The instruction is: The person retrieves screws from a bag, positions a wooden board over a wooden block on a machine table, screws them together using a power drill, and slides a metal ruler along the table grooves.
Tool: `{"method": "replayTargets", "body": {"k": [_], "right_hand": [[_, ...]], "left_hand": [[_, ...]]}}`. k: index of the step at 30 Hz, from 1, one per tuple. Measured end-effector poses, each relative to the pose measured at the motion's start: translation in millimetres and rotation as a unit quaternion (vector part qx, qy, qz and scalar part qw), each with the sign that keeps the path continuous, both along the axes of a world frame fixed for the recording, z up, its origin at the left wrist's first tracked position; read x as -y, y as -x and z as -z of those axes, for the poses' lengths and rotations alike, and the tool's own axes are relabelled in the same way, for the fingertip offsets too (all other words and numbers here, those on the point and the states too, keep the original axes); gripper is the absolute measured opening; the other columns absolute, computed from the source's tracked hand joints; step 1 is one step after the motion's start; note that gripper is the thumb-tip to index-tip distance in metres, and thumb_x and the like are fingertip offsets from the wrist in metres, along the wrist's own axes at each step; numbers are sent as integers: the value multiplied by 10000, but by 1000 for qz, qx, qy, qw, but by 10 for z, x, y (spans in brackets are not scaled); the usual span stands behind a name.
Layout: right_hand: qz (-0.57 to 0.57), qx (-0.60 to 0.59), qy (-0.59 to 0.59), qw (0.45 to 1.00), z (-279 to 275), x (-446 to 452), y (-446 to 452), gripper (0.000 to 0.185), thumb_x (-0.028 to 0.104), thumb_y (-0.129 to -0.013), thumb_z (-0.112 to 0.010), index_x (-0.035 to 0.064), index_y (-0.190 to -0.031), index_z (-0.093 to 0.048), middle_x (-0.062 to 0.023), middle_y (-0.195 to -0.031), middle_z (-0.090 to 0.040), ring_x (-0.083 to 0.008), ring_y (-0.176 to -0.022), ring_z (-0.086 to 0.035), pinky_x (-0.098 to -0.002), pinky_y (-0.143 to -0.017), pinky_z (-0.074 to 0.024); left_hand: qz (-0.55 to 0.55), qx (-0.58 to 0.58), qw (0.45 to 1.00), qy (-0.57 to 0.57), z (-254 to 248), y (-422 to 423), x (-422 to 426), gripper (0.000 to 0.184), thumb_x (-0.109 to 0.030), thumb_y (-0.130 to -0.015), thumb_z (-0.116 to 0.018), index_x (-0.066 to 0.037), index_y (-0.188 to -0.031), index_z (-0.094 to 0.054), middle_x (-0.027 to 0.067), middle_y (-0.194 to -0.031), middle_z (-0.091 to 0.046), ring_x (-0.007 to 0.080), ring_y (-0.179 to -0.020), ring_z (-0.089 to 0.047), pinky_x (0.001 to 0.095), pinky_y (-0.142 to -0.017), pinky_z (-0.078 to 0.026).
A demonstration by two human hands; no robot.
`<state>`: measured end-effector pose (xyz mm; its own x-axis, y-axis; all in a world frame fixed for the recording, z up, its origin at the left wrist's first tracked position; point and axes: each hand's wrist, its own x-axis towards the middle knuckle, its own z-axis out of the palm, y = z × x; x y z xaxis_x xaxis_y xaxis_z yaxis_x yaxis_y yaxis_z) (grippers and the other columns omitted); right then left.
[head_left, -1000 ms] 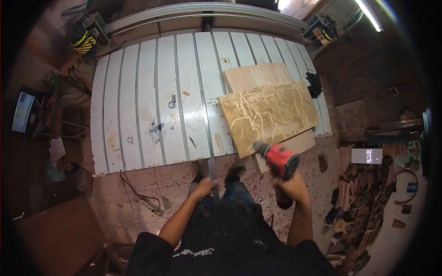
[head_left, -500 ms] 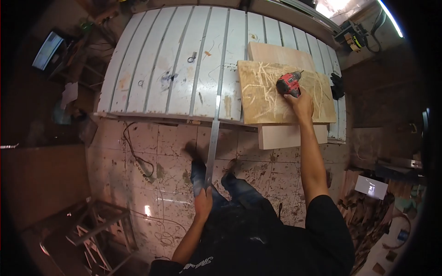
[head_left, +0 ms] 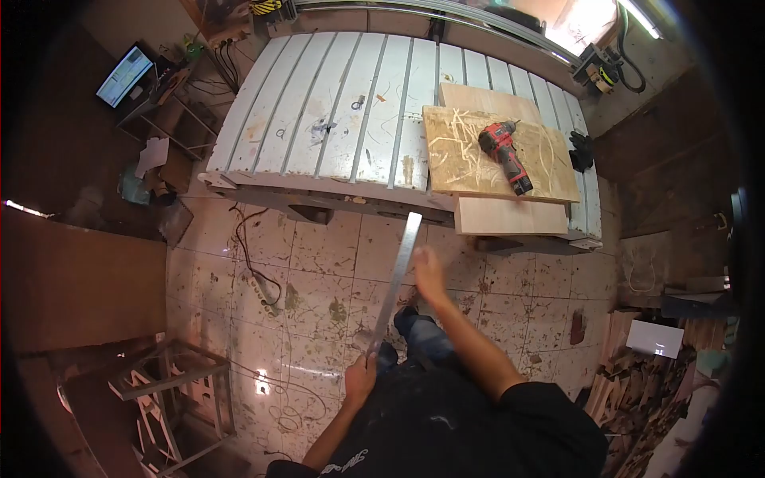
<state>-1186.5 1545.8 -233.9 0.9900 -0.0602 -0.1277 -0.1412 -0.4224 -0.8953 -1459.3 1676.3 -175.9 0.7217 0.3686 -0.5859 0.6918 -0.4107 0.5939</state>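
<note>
My left hand (head_left: 361,380) is closed around the lower end of a long, flat metal strip (head_left: 398,275). The strip slants up and away from me, its far tip short of the slatted table's front edge. Beside the strip, on its right, is my right hand (head_left: 431,275); it is blurred, its fingers are unclear, and I cannot tell whether it touches the metal. A red and black cordless drill (head_left: 504,157) lies on a scored wooden board (head_left: 454,171), its bit pointing to the far right.
Pale wooden boards (head_left: 510,217) lie under the scored board on the white slatted table (head_left: 335,103). A black glove (head_left: 582,151) rests at the table's right. On the floor are a power strip (head_left: 261,295) with its cable, a metal frame (head_left: 171,390) and wood scraps (head_left: 629,390).
My right hand has let go of the drill and come back toward the metal strip. The drill now lies on the board. The strip's far end has drawn back from the table.
</note>
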Motion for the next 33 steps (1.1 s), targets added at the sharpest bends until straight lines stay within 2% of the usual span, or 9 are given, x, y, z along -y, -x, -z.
{"method": "replayTargets", "body": {"k": [1, 4, 8, 12, 14, 17, 20, 31, 33], "right_hand": [[18, -138, -62, 988, 197, -95, 164, 336, 299, -1018, -520, 18, -1161, -636, -88, -960, -660, -195, -826, -624, -357, -761, -487], [91, -187, -254, 945, 45, -278, 324, 312, 272, -1028, -513, 26, -1158, -654, -52, -896, -633, -154, -785, -582, -325, -736, -474], [134, -38, -79, 987, 432, -230, 22, 314, 286, -1037, -491, 29, -1036, -671, -38, -768, -588, -135, -735, -571, -309, -653, -449], [150, -159, -113, 969, 283, -91, -114, 328, 284, -1039, -481, 20, -914, -629, -54, -750, -613, -152, -719, -602, -327, -633, -457], [112, -161, -113, 974, 160, -137, -104, 351, 312, -1015, -505, -4, -950, -642, -127, -761, -662, -261, -761, -663, -409, -735, -490], [88, -120, -60, 987, 292, -134, -95, 347, 294, -1040, -472, 31, -854, -601, -63, -681, -598, -178, -591, -583, -363, -581, -456], [61, -128, 3, 990, 257, -111, -35, 340, 298, -1037, -479, 36, -862, -607, -61, -682, -595, -172, -591, -583, -364, -578, -454], [43, -153, -56, 986, 501, -13, -292, 276, 295, -1032, -504, 64, -968, -640, -39, -705, -592, -145, -610, -596, -328, -566, -463], [49, -156, -115, 980, 423, -33, -432, 267, 301, -1035, -501, 82, -1005, -649, -38, -719, -606, -155, -596, -597, -316, -539, -463]], "left_hand": [[0, 2, 1000, -1, 53, -3, -11, 517, -486, -1003, -469, -5, -887, -618, 276, -764, -641, 483, -765, -633, 533, -671, -473], [30, 20, 999, 7, 291, -25, 41, 523, -497, -1005, -461, -5, -912, -616, 295, -781, -639, 499, -793, -630, 550, -692, -475], [51, 48, 998, -7, 307, -402, 155, 543, -506, -1009, -443, 7, -941, -606, 323, -806, -635, 525, -822, -617, 576, -719, -471], [73, 64, 995, -4, 372, -572, 295, 547, -496, -1014, -436, 26, -962, -591, 334, -827, -634, 532, -836, -615, 590, -743, -463], [69, 64, 996, -4, 391, -566, 381, 545, -492, -1015, -434, 29, -968, -589, 335, -828, -634, 531, -840, -616, 590, -745, -462], [66, 57, 996, -4, 379, -535, 458, 539, -483, -1017, -432, 33, -979, -585, 336, -825, -634, 528, -840, -621, 589, -739, -462], [55, 62, 997, 2, 443, -470, 483, 531, -478, -1019, -431, 30, -983, -583, 333, -821, -635, 526, -830, -622, 587, -724, -462], [44, 33, 998, 23, 474, -671, 522, 523, -495, -1026, -407, -7, -958, -582, 301, -803, -638, 505, -846, -626, 575, -736, -458], [1, 29, 991, 129, 657, -797, 540, 508, -506, -1016, -437, -26, -955, -592, 287, -837, -651, 474, -878, -644, 560, -793, -458]]}}
